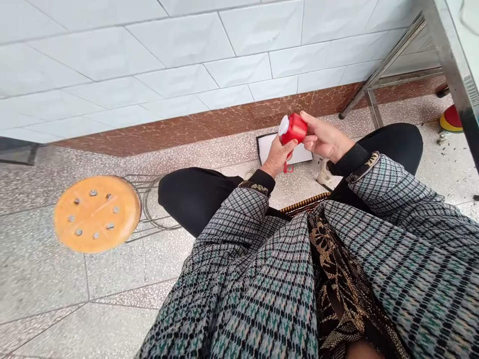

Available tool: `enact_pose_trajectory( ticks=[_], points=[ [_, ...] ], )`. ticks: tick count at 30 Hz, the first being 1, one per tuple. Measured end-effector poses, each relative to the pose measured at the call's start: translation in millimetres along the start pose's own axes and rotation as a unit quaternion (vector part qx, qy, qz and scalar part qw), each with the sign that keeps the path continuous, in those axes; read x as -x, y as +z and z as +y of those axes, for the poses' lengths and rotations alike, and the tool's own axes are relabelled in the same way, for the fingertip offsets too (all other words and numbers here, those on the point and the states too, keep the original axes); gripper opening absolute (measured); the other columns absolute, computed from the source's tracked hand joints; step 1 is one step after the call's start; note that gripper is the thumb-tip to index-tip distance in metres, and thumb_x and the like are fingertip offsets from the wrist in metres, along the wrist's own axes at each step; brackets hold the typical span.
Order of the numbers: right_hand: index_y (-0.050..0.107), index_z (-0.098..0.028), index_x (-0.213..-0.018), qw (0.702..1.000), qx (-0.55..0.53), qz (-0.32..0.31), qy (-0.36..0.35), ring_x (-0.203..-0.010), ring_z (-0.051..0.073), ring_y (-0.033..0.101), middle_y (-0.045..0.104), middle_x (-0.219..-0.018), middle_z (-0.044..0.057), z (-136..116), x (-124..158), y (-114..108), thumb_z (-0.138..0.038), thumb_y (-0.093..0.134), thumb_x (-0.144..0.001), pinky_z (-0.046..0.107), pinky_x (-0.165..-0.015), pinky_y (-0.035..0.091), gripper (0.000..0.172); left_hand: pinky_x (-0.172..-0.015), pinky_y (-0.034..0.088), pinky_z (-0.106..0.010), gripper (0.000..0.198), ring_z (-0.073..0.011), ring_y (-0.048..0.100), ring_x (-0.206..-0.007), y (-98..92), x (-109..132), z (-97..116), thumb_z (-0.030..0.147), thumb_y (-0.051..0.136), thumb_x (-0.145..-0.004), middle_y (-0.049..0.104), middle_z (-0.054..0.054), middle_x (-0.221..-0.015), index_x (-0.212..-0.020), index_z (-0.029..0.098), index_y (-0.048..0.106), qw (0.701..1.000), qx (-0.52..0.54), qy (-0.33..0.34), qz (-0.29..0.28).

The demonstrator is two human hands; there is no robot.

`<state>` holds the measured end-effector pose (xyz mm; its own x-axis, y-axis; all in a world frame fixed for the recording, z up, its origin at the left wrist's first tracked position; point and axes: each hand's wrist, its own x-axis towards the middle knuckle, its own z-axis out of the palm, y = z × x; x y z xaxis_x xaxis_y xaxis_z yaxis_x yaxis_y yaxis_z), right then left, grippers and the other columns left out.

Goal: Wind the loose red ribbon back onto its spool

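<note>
A spool of shiny red ribbon (pixel 295 128) with a white end is held up between my hands, in front of the wall. My left hand (pixel 276 153) is closed around its lower left side, thumb across the red surface. At the spool's right side, the thumb and fingers of my right hand (pixel 327 137) are closed on its edge. A short red piece (pixel 288 168) hangs below the left hand. Behind the hands on the floor lies a white board with a dark edge (pixel 265 144), partly hidden by them.
An orange round stool (pixel 97 214) with metal legs lies on its side at left. A metal-framed table (pixel 445 55) stands at right, with a red and yellow object (pixel 452 119) beneath. A tiled wall (pixel 239 45) runs ahead. My shoe (pixel 327 174) shows below my right wrist.
</note>
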<state>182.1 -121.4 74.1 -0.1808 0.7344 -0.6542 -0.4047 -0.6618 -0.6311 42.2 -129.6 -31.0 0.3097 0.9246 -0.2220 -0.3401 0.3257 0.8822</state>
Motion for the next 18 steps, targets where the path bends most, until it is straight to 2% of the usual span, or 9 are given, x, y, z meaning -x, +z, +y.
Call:
enact_pose_trajectory(
  ticks=[3,6,12,15,18],
  points=[
    [0.057,-0.02,-0.087,0.998,0.021,-0.006,-0.051,-0.04,0.004,0.028,0.048,-0.055,-0.008,10,1,6,-0.035,0.078,-0.096,0.015,-0.037,0.034,0.027,-0.037,0.012,-0.023,0.079,-0.0008,0.022,-0.036,3.9,2,2,0.08,0.089,-0.052,0.037,0.014,-0.053,-0.085,0.024,0.044,1.0,0.029,-0.011,0.002],
    [0.054,-0.02,-0.084,0.998,0.026,0.017,-0.061,-0.039,0.004,0.026,0.043,-0.052,-0.01,11,-2,5,-0.03,0.075,-0.099,0.014,-0.036,0.032,0.027,-0.037,0.012,-0.023,0.078,-0.0008,0.022,-0.036,4.8,2,3,0.077,0.091,-0.053,0.036,0.014,-0.053,-0.087,0.024,0.045,1.0,0.016,-0.021,-0.008],
    [0.054,-0.02,-0.088,0.999,0.002,0.042,0.022,-0.038,0.002,0.023,0.046,-0.056,-0.008,-4,-7,-6,-0.023,0.066,-0.102,0.013,-0.035,0.027,0.019,-0.039,0.018,-0.024,0.075,-0.001,0.028,-0.041,1.3,1,-3,0.062,0.097,-0.056,0.047,0.012,-0.063,-0.1,0.023,0.05,0.999,-0.043,-0.006,0.0],
    [0.057,-0.02,-0.09,1.0,0.016,0.019,0.001,-0.039,0.003,0.027,0.046,-0.057,-0.008,-2,-2,-2,-0.025,0.07,-0.101,0.014,-0.037,0.031,0.018,-0.04,0.016,-0.024,0.072,-0.0015,0.026,-0.04,-0.8,1,-4,0.071,0.091,-0.059,0.04,0.013,-0.057,-0.089,0.024,0.046,0.999,-0.032,-0.007,0.005],
    [0.056,-0.019,-0.084,0.997,0.063,0.005,-0.042,-0.04,0.004,0.028,0.045,-0.054,-0.008,5,3,5,-0.025,0.07,-0.102,0.015,-0.038,0.033,0.023,-0.04,0.013,-0.024,0.072,-0.0024,0.023,-0.038,-1.8,1,-3,0.081,0.083,-0.063,0.032,0.014,-0.053,-0.084,0.024,0.044,1.0,-0.012,-0.023,-0.016]
  ],
)
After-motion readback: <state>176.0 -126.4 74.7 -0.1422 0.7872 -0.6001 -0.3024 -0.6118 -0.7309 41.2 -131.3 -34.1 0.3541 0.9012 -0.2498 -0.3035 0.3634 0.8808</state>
